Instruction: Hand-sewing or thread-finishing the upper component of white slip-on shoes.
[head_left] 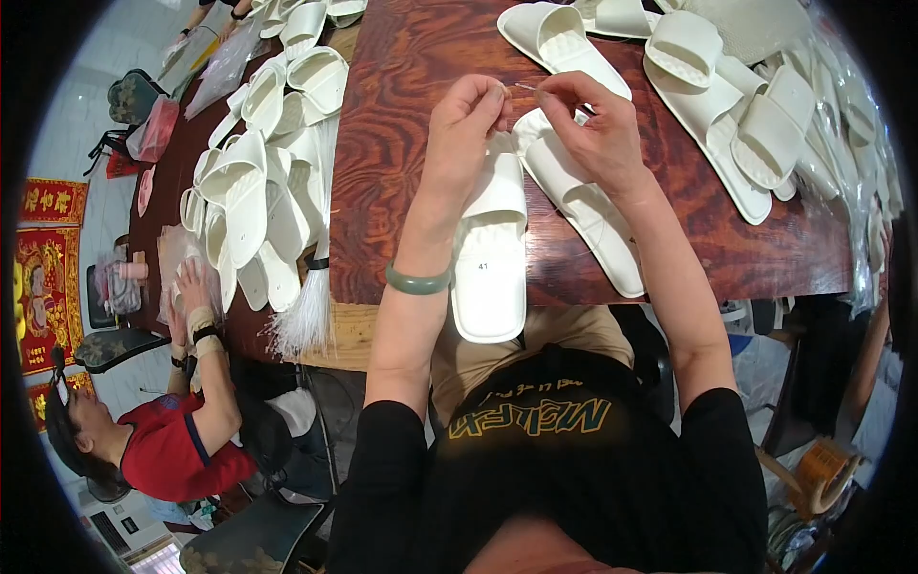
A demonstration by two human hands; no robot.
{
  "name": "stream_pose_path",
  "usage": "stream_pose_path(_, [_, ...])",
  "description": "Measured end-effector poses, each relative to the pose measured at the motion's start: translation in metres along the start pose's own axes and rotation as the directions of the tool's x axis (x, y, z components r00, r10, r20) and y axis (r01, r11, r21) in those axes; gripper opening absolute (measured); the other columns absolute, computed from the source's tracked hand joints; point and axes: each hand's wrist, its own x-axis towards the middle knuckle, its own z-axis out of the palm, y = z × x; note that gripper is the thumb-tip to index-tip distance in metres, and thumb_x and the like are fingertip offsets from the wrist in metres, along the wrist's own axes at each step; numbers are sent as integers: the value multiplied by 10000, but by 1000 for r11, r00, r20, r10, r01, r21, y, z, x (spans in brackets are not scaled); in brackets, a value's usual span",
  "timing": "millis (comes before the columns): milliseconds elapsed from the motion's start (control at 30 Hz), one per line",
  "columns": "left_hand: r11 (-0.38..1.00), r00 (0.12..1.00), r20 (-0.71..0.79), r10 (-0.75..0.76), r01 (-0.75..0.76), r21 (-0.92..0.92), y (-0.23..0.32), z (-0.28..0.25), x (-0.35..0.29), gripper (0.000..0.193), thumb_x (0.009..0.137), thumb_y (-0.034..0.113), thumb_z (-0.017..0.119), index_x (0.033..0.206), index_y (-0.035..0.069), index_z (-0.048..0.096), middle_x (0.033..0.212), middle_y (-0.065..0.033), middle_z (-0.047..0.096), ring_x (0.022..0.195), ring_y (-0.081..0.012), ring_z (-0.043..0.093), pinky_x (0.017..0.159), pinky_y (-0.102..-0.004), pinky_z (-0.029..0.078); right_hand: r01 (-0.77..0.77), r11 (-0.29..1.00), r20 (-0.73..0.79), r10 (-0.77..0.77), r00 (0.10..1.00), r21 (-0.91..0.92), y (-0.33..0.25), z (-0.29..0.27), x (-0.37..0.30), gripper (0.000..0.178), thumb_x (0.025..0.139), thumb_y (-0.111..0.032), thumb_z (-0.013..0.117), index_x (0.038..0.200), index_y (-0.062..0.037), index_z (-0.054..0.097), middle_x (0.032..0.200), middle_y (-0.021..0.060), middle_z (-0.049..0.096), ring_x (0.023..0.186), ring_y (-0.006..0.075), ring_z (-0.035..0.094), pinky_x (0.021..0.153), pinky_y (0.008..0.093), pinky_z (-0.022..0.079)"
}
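Both my hands are raised over the table's near part, fingertips pinched and facing each other. Between the fingertips of my right hand (601,134) a thin needle (525,87) points toward the left. My left hand (467,124) is closed in a pinch too; what it holds is too fine to make out. Beneath my hands lie two white slippers: the left slipper (490,263) sticks out past the table's edge over my lap, and the right slipper (602,225) lies slanted, partly behind my right wrist. A green bangle (418,280) circles my left wrist.
A bundle of white threads (311,311) hangs at the left edge of the wooden table (382,172). White slippers (234,187) pile up to the left, and more slippers (703,115) lie at the right beside clear plastic. A co-worker in a red shirt (177,440) handles a plastic bag at the left.
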Motion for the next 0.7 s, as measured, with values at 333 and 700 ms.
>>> stream_pose_path(333, [997,992,101,-77,75,17,1,1,-1,100,924,122,505,933,37,557,773,0,547,705,-65,462,643,-191,368,-26,999,93,23,995,39,-5,0,-1,75,784,-56,629,851,-21,634,723,75,652,653,162,618,589,266,477])
stream_pose_path(700, [996,990,111,-84,84,2,1,0,-1,110,917,146,517,932,53,574,795,13,562,717,-66,469,661,-194,361,-111,989,97,101,990,102,-1,0,-2,91,791,-50,643,874,-12,637,735,45,652,642,89,575,582,228,458])
